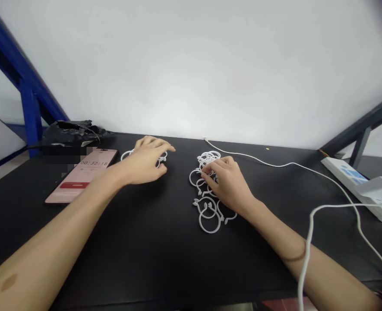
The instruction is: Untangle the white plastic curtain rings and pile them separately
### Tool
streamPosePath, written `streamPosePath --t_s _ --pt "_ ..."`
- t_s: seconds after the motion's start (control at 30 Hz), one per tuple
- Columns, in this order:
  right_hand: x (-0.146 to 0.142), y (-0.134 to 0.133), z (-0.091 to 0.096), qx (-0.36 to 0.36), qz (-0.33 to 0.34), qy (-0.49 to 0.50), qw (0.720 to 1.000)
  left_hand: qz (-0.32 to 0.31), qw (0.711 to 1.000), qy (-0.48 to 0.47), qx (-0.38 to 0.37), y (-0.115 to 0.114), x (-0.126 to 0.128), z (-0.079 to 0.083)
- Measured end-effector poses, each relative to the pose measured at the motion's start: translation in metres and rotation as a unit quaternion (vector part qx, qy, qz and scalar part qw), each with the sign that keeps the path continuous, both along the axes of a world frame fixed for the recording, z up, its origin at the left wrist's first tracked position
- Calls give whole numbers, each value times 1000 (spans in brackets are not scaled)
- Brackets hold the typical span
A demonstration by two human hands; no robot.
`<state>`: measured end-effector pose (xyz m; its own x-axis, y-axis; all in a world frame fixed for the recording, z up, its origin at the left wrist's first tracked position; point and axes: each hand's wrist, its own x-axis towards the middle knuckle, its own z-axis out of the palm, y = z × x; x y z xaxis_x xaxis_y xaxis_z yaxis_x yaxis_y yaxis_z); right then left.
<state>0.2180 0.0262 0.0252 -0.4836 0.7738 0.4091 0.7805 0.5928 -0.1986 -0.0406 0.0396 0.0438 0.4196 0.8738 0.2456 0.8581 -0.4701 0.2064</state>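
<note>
Several white plastic open rings with small knobbed ends, like curtain rings, lie in a loose pile (209, 218) in the middle of the black table. My right hand (231, 183) is over the upper part of this pile, thumb and forefinger pinched together at the edge of one white ring (195, 177). Part of the pile is hidden beneath that hand. To the left, my left hand (147, 160) hovers or rests palm down over more white rings (125, 154), its fingers spread and the thumb apart. Those rings show only at its edges; whether it touches them I cannot tell.
A phone (80, 177) with a running timer lies left of my left forearm. Behind it sits crumpled black plastic (71, 131). A white cable (275, 165) crosses the right side, partly over my right forearm. A white power strip (355, 181) lies far right, before the wall (191, 65).
</note>
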Motion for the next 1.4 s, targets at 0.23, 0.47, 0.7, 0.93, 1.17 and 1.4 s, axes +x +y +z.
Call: streamPosePath --t_s 0.23,0.47,0.7,0.93,1.17,1.4 --pt "-2 -1 1 -12 37 28 999 -139 988 17 69 -19 48 -10" --pt "-5 -4 2 -25 47 19 998 -117 984 66 115 -10 53 -22" --pt "-3 -2 3 1 3 89 996 -117 981 -89 128 -13 52 -17" --pt "-6 -3 9 -167 -35 340 925 -98 958 -259 77 -24 58 -9" --pt "-6 -4 8 -160 -1 415 896 -86 943 -319 31 -29 62 -7" --pt "-5 -7 8 -102 2 333 937 -95 967 -223 80 -30 64 -13"
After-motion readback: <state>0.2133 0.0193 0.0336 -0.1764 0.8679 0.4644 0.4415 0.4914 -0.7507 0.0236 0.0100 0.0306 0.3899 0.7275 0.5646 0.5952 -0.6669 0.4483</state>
